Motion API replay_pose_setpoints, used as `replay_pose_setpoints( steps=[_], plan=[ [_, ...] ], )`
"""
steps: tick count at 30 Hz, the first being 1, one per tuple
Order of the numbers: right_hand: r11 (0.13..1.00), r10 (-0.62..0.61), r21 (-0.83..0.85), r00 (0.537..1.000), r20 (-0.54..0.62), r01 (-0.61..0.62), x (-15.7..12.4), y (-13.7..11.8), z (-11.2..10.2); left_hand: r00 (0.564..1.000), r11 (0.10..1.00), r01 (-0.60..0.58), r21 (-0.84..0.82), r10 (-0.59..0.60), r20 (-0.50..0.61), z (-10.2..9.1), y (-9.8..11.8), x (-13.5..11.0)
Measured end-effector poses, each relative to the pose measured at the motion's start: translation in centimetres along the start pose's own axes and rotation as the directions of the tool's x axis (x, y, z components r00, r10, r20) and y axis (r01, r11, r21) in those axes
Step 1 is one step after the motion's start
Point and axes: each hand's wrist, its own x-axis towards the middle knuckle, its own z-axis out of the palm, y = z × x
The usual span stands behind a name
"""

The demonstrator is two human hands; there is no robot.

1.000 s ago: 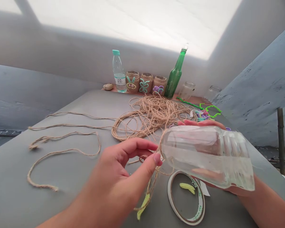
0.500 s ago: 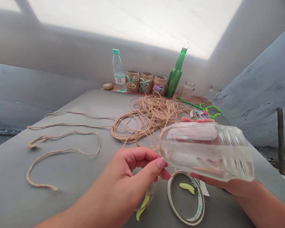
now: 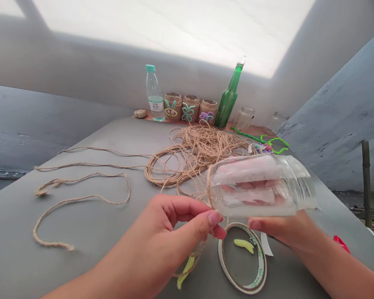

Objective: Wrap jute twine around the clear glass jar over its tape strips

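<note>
A clear glass jar (image 3: 255, 187) lies on its side in the air, its threaded mouth to the right and pale tape strips along its wall. My right hand (image 3: 277, 226) grips it from behind and below, with fingers seen through the glass. Twine (image 3: 208, 187) runs around the edge of the jar's base. My left hand (image 3: 187, 226) pinches that twine between thumb and fingers at the lower edge of the base. Below the left hand hangs a loop of twine beside a yellow fuzzy piece (image 3: 185, 272).
A tape roll (image 3: 220, 257) surrounds another yellow piece (image 3: 244, 245). Behind lies a big twine heap (image 3: 202, 145); cut twine (image 3: 81, 199) lies left. Along the back stand a water bottle (image 3: 156, 101), several twine-wrapped jars (image 3: 191, 109), a green bottle (image 3: 229, 99) and bare jars (image 3: 246, 118).
My right hand has turned the jar about its long axis, bringing the tape strips and fingers into different positions. The jar's mouth end has risen slightly; my left hand keeps its pinch.
</note>
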Motion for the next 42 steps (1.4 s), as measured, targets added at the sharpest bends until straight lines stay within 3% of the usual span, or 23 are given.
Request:
replay_pose_setpoints(
  steps=[6, 14, 21, 28, 32, 36, 42],
  plan=[
    [0.972, -0.064, 0.229, 0.997, 0.032, 0.055, 1.0, 0.2, 0.7, 0.998, 0.998, -0.058, 0.008, 0.057, 0.035, 0.1, -0.4, 0.4],
    [0.958, -0.044, 0.283, 0.999, 0.030, 0.034, 1.1, -0.4, 1.9, 0.995, 0.998, 0.053, -0.025, -0.051, 0.082, 1.0, -0.5, 0.3],
    [0.934, -0.001, 0.357, 0.999, 0.041, -0.014, 1.1, -0.6, 2.2, 0.993, 0.998, 0.063, 0.008, -0.063, 0.096, 0.3, -1.0, 0.6],
    [0.888, -0.020, 0.460, 0.995, 0.095, -0.026, 1.2, -0.7, 2.6, 0.992, 0.970, 0.101, -0.222, -0.082, 0.093, 0.5, -1.0, 1.3],
    [0.885, -0.026, 0.465, 0.993, 0.112, -0.029, 1.5, -1.1, 3.0, 1.000, 0.949, 0.012, -0.314, -0.006, 0.019, 0.3, -1.4, 1.4],
    [0.892, -0.010, 0.450, 0.994, 0.113, -0.042, 1.5, -1.3, 3.2, 0.990, 0.960, -0.142, -0.243, 0.134, -0.048, -0.4, -1.3, 1.1],
    [0.899, 0.043, 0.432, 0.995, 0.092, -0.079, 1.2, -1.3, 3.0, 0.979, 0.973, -0.180, -0.144, 0.192, 0.073, -1.1, -0.6, 1.3]
  ],
)
